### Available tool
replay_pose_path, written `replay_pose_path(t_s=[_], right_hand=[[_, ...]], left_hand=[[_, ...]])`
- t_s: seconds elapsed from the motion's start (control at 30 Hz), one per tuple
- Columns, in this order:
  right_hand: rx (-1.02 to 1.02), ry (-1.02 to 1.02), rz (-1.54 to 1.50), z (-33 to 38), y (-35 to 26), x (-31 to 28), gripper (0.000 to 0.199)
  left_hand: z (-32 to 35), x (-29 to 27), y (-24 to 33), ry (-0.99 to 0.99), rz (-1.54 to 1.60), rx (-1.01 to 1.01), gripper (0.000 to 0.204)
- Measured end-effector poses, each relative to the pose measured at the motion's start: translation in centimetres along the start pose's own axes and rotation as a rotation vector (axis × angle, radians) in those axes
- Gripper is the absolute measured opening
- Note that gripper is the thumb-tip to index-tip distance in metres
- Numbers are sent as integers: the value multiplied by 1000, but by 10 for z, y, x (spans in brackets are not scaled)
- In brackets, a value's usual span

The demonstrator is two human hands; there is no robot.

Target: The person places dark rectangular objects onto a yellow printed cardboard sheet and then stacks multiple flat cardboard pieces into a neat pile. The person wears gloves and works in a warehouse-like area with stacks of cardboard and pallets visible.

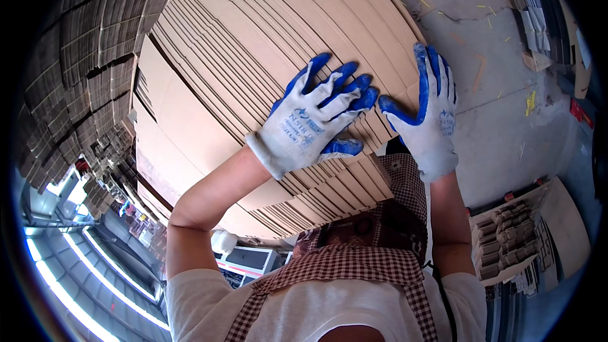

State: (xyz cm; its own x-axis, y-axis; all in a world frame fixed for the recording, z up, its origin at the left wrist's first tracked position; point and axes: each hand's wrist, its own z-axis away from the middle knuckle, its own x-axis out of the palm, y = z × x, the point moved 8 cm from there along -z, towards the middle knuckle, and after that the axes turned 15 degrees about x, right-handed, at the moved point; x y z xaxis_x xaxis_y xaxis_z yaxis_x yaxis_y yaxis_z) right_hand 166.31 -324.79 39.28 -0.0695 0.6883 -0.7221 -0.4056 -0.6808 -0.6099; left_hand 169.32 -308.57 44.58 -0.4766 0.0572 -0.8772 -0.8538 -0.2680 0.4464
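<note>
A long row of flat brown cardboard sheets (266, 38) overlaps in front of me like fanned cards. My left hand (310, 114), in a white glove with blue-coated fingers, lies palm down across the sheets' edges. Its fingers are spread and slightly bent. At the right side of the row is my right hand (429, 107), gloved the same way. Its fingers stretch along the outermost sheet's edge, and its thumb points inward over the cardboard. Neither hand is wrapped round a sheet. The undersides of both hands are hidden.
Tall strapped stacks of cardboard (95, 38) rise at the left. On the right, the grey concrete floor (487, 145) has yellow scraps on it. An open box (506, 234) of folded cardboard pieces stands at the lower right, and more stacked sheets (532, 12) at the upper right.
</note>
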Motion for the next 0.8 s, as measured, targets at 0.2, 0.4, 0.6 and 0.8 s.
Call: replay_pose_path(t_s=[0.2,0.4,0.6,0.8], right_hand=[[-26,23,166,8,-24,5,92],[-39,22,123,3,-20,11,92],[-41,26,180,4,-26,11,93],[-23,19,194,6,-26,15,93]], left_hand=[[15,-14,-9,43,-113,-12,65],[20,-21,-18,87,-103,-58,50],[18,-20,-12,166,-100,4,45],[24,-4,-11,50,-116,4,42]])
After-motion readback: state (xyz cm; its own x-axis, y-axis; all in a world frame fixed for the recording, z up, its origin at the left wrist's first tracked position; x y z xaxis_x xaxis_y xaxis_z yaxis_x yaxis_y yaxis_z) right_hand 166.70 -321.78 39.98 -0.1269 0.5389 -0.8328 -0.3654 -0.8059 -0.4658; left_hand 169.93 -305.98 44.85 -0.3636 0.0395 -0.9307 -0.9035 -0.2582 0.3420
